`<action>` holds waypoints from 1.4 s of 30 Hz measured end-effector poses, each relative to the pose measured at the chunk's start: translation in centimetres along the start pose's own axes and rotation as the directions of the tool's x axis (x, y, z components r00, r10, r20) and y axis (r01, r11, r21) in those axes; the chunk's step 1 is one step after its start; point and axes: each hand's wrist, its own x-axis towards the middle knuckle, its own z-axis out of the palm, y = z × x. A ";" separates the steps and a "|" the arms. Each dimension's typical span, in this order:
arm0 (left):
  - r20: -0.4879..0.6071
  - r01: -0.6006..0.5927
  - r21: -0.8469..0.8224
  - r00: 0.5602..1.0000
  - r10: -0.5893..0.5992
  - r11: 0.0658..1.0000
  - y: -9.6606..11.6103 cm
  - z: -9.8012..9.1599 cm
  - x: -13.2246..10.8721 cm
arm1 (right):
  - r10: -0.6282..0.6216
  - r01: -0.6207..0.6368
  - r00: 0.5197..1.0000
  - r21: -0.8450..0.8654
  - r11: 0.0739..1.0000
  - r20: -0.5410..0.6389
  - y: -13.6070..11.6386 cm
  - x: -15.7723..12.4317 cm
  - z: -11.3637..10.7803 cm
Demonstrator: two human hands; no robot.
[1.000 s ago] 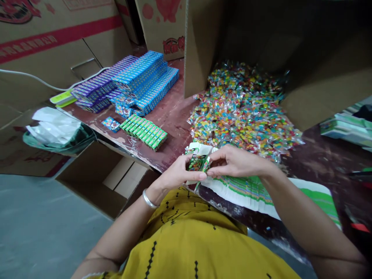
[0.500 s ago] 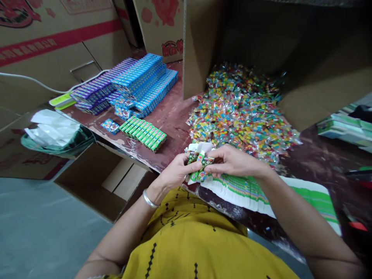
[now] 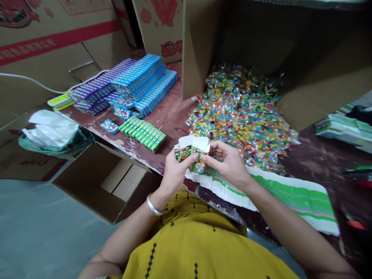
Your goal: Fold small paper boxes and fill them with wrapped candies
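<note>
A small green candy box (image 3: 198,166) with raised white end flaps is held between my two hands over the table's front edge. My left hand (image 3: 177,166) grips its left side, thumb across the front. On its right side my right hand (image 3: 228,161) pinches the card with thumb and fingers. Just under and to the right lies a long fanned row of flat green-and-white cartons (image 3: 279,190). Behind the hands spreads a heap of small clear-wrapped colourful candies (image 3: 241,116). A row of green boxes (image 3: 143,133) stands to the left.
Stacks of blue boxes (image 3: 142,83) and purple boxes (image 3: 97,87) sit at the back left. A large open carton (image 3: 200,46) lies around the candy heap. Below the table's left edge are an empty-looking cardboard box (image 3: 84,182) and a green basket (image 3: 55,149) with white pieces.
Both hands have shifted slightly left and up with the green box. Its white flaps now stand up wider, and its face is spread more open.
</note>
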 end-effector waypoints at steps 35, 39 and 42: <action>-0.026 -0.133 0.205 0.990 0.141 0.970 1.3 0.4 -0.4 | -0.051 0.044 0.996 -0.100 0.994 -0.070 -0.5 -0.2 0.2; -0.019 -0.003 0.102 1.000 0.005 0.995 1.1 0.8 -1.2 | -0.026 0.026 0.983 -0.004 1.000 -0.181 -0.2 0.0 0.7; -0.017 0.013 0.075 1.000 -0.011 0.997 0.8 1.0 -1.5 | -0.024 0.029 0.971 0.016 0.999 -0.239 0.1 0.1 1.1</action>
